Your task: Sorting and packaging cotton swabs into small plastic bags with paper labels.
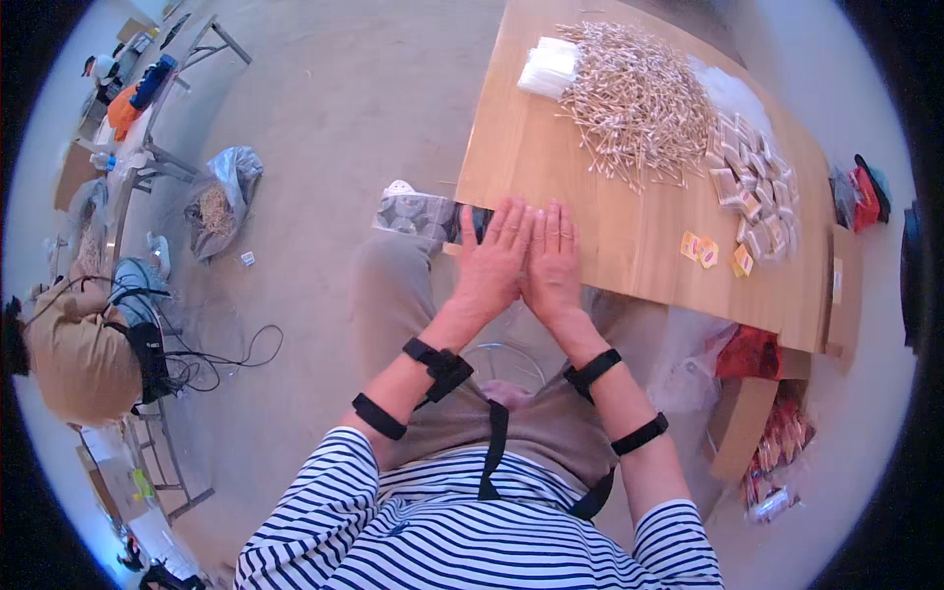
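Observation:
My left hand and my right hand lie side by side at the near left edge of a wooden table. Both are flat, palms down, fingers stretched out, and neither appears to hold anything. Beside the left fingers, a grey printed strip or box sticks out past the table's edge; its kind is unclear. A big loose heap of cotton swabs covers the far part of the table. Next to it is a stack of white bags or sheets. Small packs of swabs pile up at the right.
Yellow labels lie right of my hands. Below the table's right side are a cardboard box and a red bag. On the floor at left stand a plastic bag of swabs and loose cables; another person sits there.

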Tool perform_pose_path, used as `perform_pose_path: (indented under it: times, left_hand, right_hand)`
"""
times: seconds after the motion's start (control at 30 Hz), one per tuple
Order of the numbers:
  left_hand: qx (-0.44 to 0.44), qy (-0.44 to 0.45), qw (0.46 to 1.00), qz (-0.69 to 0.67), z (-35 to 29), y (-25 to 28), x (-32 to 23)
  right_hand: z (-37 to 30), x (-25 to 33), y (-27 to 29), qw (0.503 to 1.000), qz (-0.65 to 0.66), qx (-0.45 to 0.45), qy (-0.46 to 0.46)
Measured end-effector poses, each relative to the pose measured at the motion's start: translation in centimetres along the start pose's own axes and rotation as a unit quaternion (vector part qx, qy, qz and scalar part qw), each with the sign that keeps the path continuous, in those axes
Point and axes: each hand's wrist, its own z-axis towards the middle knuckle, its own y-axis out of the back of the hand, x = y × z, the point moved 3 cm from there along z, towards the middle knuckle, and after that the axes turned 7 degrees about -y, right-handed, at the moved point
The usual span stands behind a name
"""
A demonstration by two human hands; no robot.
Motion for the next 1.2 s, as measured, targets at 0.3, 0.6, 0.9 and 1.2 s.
perform_pose_path:
  times: [0.3, 0.6, 0.9, 1.2]
  left_hand:
    - [-0.051, -0.019, 0.994, 0.097, 0.0, -1.7, -0.2]
    - [-0.07, 0.025, 0.988, -0.132, -3.1, 3.4, 1.0]
    - [-0.219, 0.185, 0.947, -0.143, -4.6, 4.4, 8.5]
    - [-0.18, 0.316, 0.813, -0.454, -3.4, 0.9, 11.7]
  right_hand:
    - [0.3, 0.5, 1.9, 0.999, 0.004, 0.032, 0.022]
    - [0.0, -0.2, 1.1, 0.999, -0.013, 0.04, 0.013]
    - [0.1, 2.6, 1.6, 0.998, -0.007, 0.06, 0.013]
    - [1.0, 6.3, 0.1, 0.996, -0.002, 0.082, 0.036]
